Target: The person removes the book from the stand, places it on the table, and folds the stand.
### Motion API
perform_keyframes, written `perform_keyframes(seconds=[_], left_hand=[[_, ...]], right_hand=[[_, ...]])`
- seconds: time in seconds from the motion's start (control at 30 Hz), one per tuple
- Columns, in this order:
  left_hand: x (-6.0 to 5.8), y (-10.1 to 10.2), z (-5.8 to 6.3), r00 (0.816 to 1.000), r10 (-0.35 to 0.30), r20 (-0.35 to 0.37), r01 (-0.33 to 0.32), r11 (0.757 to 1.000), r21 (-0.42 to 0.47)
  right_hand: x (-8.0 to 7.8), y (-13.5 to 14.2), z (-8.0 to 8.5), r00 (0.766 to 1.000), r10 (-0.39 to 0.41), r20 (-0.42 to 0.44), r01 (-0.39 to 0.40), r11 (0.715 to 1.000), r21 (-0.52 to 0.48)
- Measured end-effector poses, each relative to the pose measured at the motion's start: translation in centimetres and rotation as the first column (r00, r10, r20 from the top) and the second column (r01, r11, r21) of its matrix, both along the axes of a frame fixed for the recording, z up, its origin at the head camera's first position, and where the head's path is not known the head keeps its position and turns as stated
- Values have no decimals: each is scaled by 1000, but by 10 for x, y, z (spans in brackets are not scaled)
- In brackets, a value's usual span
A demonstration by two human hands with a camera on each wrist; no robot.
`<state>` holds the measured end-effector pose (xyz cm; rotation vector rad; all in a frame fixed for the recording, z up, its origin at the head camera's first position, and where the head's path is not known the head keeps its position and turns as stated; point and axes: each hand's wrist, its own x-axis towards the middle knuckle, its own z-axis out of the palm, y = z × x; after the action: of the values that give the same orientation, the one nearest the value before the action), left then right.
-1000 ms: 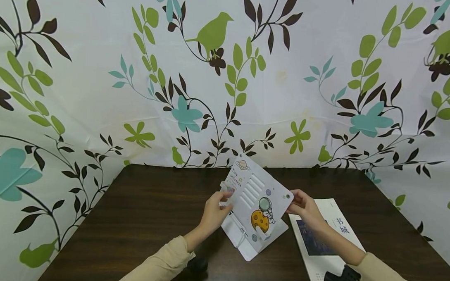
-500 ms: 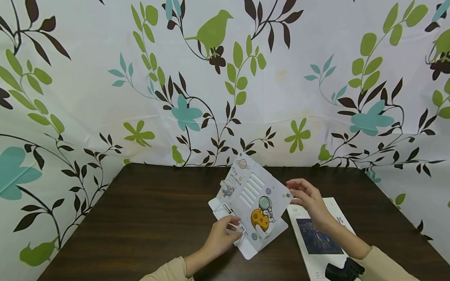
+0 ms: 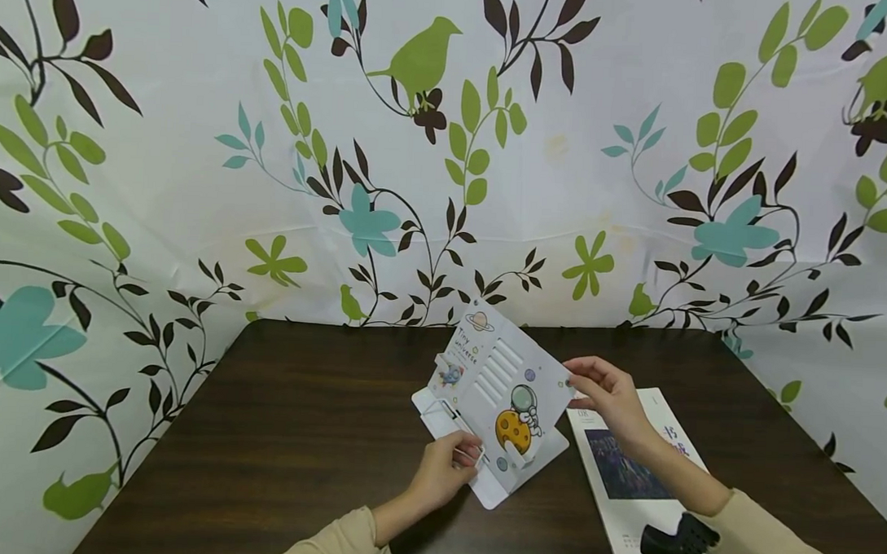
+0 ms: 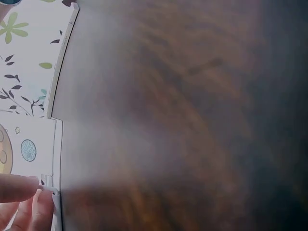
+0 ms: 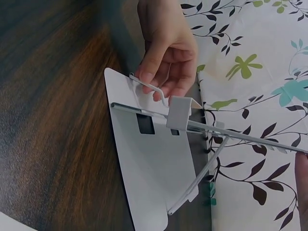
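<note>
A white book stand (image 3: 495, 368) with a "Tiny universe" print, an orange planet and an astronaut stands tilted up on its base at mid-table. My left hand (image 3: 440, 477) pinches the white wire page holder (image 5: 151, 88) along the stand's lower front edge; the right wrist view shows thumb and fingers on it. At the panel's upper right corner, my right hand (image 3: 615, 401) holds the edge between thumb and fingers. A support strut (image 5: 199, 175) props the panel from behind. In the left wrist view, the left fingers (image 4: 19, 187) close on the wire beside the base.
A white book (image 3: 651, 521) with a dark blue picture lies on the dark wooden table (image 3: 299, 419), partly under the right forearm. A black wrist device (image 3: 678, 542) sits at the right sleeve. Behind the table hangs a leaf-and-bird patterned cloth (image 3: 520, 190).
My left hand has moved from the panel's left side down to the wire page holder. The right hand shifted slightly at the corner. The stand has barely moved.
</note>
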<state>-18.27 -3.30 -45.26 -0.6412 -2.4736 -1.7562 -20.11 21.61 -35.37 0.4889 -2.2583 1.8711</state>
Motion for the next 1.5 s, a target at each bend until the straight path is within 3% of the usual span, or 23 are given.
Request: perform_keyframes(seconds=[0.4,1.1,1.5], left_hand=[[0,0,0,1000,-14,2,14,1000,-26],[-10,-11,0,996,-94,7,94,992,-84],[-24,-35,3,982,-170,-79,151,967,-205]], right_hand=[[6,-7,4,995,-70,70,73,997,-34],[15,-14,6,989,-100,107,104,994,-36],[29,-30,7,984,-117,132,124,991,-42]])
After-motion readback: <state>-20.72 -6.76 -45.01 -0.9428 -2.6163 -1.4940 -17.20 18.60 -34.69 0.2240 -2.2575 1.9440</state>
